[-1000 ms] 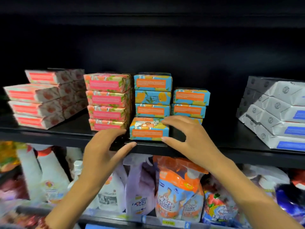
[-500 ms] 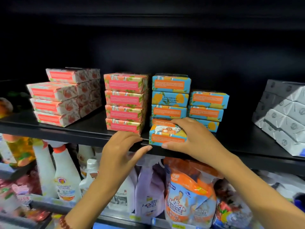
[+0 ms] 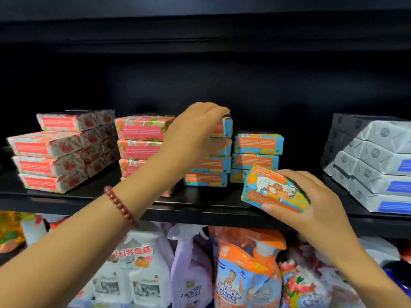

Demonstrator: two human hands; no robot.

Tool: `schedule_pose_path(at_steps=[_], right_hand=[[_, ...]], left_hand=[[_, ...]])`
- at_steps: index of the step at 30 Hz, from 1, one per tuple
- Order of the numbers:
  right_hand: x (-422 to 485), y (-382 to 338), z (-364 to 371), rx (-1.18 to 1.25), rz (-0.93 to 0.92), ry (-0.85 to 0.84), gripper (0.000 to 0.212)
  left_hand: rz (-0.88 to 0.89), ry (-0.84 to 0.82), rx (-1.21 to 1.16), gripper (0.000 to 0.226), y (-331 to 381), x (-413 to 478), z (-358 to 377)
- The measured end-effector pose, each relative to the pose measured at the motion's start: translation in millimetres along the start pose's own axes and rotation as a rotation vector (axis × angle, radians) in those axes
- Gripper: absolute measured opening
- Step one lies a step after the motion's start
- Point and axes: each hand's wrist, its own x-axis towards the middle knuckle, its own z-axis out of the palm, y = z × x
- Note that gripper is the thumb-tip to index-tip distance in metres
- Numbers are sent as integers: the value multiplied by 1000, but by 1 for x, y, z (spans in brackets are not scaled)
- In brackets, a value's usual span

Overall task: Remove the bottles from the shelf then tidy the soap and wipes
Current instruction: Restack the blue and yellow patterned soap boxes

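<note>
On the black shelf (image 3: 200, 202) stand stacks of soap boxes: pink ones (image 3: 142, 132) at the middle left and blue-and-orange ones (image 3: 258, 143) at the middle. My right hand (image 3: 311, 201) grips a loose blue-and-orange soap box (image 3: 271, 187), tilted, just above the shelf's front edge and in front of the shorter blue stack. My left hand (image 3: 193, 134) reaches over the taller blue stack (image 3: 206, 178), with its fingers curled on the top box and hiding most of it. Grey wipes packs (image 3: 373, 161) are piled at the right.
More pink-and-white soap boxes (image 3: 55, 152) are stacked at the far left. The shelf below holds spray bottles and refill pouches (image 3: 244, 274). The shelf's back wall is dark, with open space above the stacks.
My right hand has lifted the loose blue box off the shelf front and carried it right. My left hand has risen from the shelf edge to the top of the taller blue stack.
</note>
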Motion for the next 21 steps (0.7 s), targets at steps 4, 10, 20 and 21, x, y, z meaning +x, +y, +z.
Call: schedule_pose_path(at_steps=[4, 10, 20, 21], right_hand=[[-8, 10, -16, -15, 5, 43, 67], [-4, 13, -27, -31, -35, 98, 67], [83, -4, -36, -152, -148, 110, 68], [92, -7, -35, -165, -147, 91, 71]], left_hand=[[-99, -114, 41, 55, -5, 13, 8], [-51, 121, -89, 55, -7, -1, 15], [152, 441, -111, 43, -5, -38, -8], [158, 460, -118, 42, -1, -44, -11]])
